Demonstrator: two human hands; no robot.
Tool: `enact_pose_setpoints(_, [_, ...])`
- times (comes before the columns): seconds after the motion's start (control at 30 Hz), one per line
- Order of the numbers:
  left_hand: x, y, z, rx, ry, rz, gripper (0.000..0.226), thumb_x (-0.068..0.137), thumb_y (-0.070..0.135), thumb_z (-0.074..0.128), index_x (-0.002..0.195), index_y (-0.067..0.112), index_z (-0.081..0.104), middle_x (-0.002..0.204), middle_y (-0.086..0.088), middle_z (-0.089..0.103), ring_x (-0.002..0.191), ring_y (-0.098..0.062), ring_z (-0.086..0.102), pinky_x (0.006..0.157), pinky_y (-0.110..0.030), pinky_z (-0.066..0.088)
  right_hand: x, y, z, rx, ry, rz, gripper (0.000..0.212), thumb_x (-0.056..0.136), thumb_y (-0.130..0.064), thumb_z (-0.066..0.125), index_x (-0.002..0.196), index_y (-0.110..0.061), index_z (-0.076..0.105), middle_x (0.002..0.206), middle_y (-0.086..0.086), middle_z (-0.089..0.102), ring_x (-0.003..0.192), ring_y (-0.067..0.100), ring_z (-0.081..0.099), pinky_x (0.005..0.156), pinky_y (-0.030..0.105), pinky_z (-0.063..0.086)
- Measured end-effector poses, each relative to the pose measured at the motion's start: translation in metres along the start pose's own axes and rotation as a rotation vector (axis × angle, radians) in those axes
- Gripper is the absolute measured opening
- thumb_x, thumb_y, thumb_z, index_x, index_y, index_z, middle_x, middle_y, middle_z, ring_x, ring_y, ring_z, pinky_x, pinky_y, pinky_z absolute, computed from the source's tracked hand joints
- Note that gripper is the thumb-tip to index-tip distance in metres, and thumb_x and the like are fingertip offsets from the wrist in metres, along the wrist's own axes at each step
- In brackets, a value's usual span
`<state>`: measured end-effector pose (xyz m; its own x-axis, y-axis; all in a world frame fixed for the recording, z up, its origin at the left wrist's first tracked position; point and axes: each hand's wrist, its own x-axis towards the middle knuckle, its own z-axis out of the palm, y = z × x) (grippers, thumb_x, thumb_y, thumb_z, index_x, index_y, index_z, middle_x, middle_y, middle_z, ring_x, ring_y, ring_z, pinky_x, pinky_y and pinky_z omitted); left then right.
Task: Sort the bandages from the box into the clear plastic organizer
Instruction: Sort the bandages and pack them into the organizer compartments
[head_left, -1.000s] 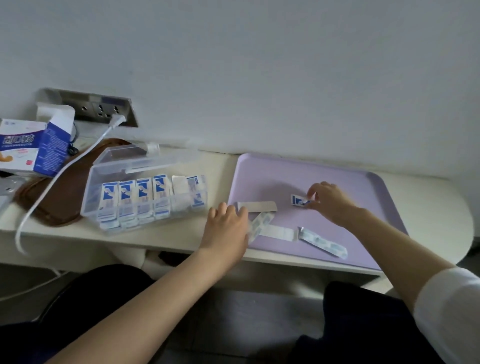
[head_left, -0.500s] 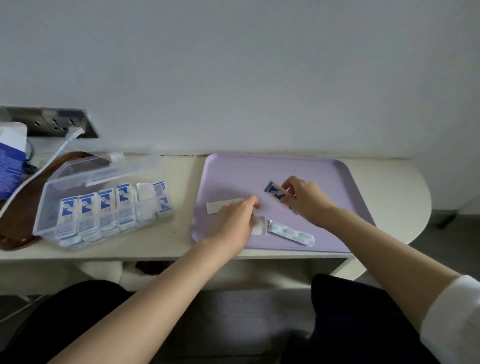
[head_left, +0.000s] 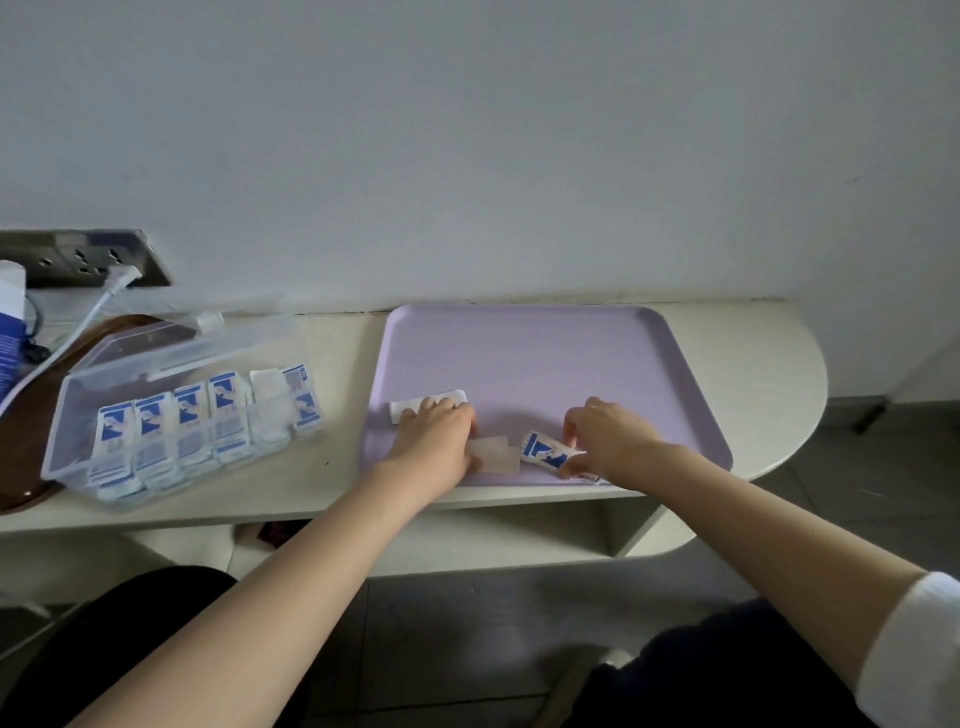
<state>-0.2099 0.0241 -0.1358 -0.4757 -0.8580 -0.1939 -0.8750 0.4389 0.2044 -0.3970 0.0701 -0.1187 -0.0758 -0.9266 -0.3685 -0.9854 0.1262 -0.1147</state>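
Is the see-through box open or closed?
Open. The lid of the clear box is tipped up and back, and the bandage packets stand uncovered in their row of compartments.

A blue-and-white wrapped bandage (head_left: 543, 449) is pinched, tilted, at the inner side of the right grip (head_left: 605, 441). Pale tan strips (head_left: 491, 454) lie flat and overlapping between the two grips. A white strip (head_left: 423, 408) lies partly under the fingertips of the left grip (head_left: 436, 441). Well left of that grip stands the clear plastic organizer (head_left: 72, 410), lid open, with upright blue-and-white bandages (head_left: 189, 415) in a row of compartments.
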Motion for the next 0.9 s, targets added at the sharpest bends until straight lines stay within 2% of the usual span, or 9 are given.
enact_pose_setpoints(0.07, [0.0,0.001,-0.001,-0.011,-0.018,-0.014,0.032,0.087,0.027,0.06,0.117,0.015,0.055,0.125,-0.005,0.054,0.12,-0.027,0.038,0.094,-0.035,0.032,-0.002,-0.001,0.001,0.01,-0.009,-0.031,0.038,0.083,-0.035,0.068,0.112,-0.015,0.054,0.119,0.007,0.053,0.105,0.025,0.052,0.076,0.028,0.036])
enact_pose_setpoints(0.17, [0.0,0.001,-0.003,-0.01,-0.038,-0.025,0.028,0.088,0.026,0.058,0.113,0.014,0.058,0.123,-0.008,0.052,0.115,-0.028,0.037,0.09,-0.034,0.032,-0.003,-0.001,0.003,0.115,0.0,-0.032,0.032,0.084,-0.03,0.068,0.102,-0.017,0.045,0.116,0.008,0.058,0.087,0.023,0.051,0.069,0.028,0.038])
enact_pose_setpoints(0.23, [0.0,0.0,-0.003,-0.002,-0.048,-0.038,0.023,0.088,0.025,0.056,0.108,0.013,0.06,0.12,-0.01,0.05,0.111,-0.028,0.038,0.087,-0.033,0.033,-0.005,-0.002,0.003,0.126,0.084,-0.033,0.028,0.089,-0.024,0.061,0.109,-0.015,0.043,0.112,0.008,0.06,0.08,0.024,0.051,0.064,0.029,0.038])
enact_pose_setpoints(0.33, [0.001,-0.005,-0.001,-0.001,-0.027,-0.036,0.023,0.091,0.031,0.054,0.102,0.011,0.057,0.117,-0.009,0.049,0.106,-0.026,0.039,0.087,-0.034,0.034,-0.006,-0.009,-0.003,0.135,0.255,-0.079,0.025,0.093,-0.002,0.042,0.115,-0.013,0.041,0.105,0.01,0.061,0.072,0.026,0.048,0.051,0.028,0.032])
enact_pose_setpoints(0.47, [-0.007,-0.012,0.001,-0.055,0.097,0.032,0.023,0.097,0.03,0.045,0.114,0.016,0.051,0.122,-0.005,0.048,0.113,-0.023,0.041,0.092,-0.033,0.034,-0.003,-0.027,-0.011,0.259,0.354,-0.173,0.029,0.092,0.004,0.036,0.115,-0.011,0.044,0.109,0.01,0.059,0.081,0.025,0.052,0.064,0.031,0.044])
enact_pose_setpoints(0.6, [-0.012,-0.029,-0.001,-0.105,0.211,0.023,0.024,0.096,0.017,0.044,0.12,0.015,0.047,0.123,-0.005,0.048,0.114,-0.023,0.043,0.093,-0.032,0.035,0.007,-0.047,-0.004,0.31,0.236,-0.301,0.026,0.093,-0.001,0.042,0.111,-0.011,0.057,0.109,0.009,0.057,0.09,0.026,0.055,0.075,0.03,0.045])
enact_pose_setpoints(0.7, [-0.011,-0.042,-0.002,-0.112,0.247,-0.017,0.023,0.096,0.017,0.046,0.119,0.016,0.047,0.124,-0.002,0.048,0.115,-0.022,0.043,0.093,-0.032,0.034,0.013,-0.058,0.003,0.251,0.101,-0.317,0.021,0.095,-0.012,0.049,0.113,-0.012,0.061,0.115,0.008,0.052,0.096,0.027,0.055,0.081,0.029,0.044])
enact_pose_setpoints(0.8, [-0.009,-0.048,-0.001,-0.076,0.202,-0.048,0.034,0.095,0.029,0.049,0.127,0.018,0.043,0.131,-0.002,0.045,0.121,-0.022,0.041,0.096,-0.034,0.033,0.016,-0.067,0.006,0.208,0.024,-0.305,0.025,0.092,-0.021,0.057,0.116,-0.014,0.058,0.122,0.005,0.047,0.101,0.026,0.054,0.082,0.028,0.042])
enact_pose_setpoints(0.9, [-0.004,-0.05,0.001,-0.039,0.111,-0.063,0.047,0.094,0.035,0.049,0.137,0.018,0.036,0.136,-0.005,0.044,0.125,-0.023,0.039,0.099,-0.034,0.032,0.018,-0.072,0.009,0.158,0.014,-0.291,0.041,0.089,-0.02,0.061,0.126,-0.013,0.046,0.126,0.007,0.048,0.107,0.027,0.054,0.087,0.032,0.043])
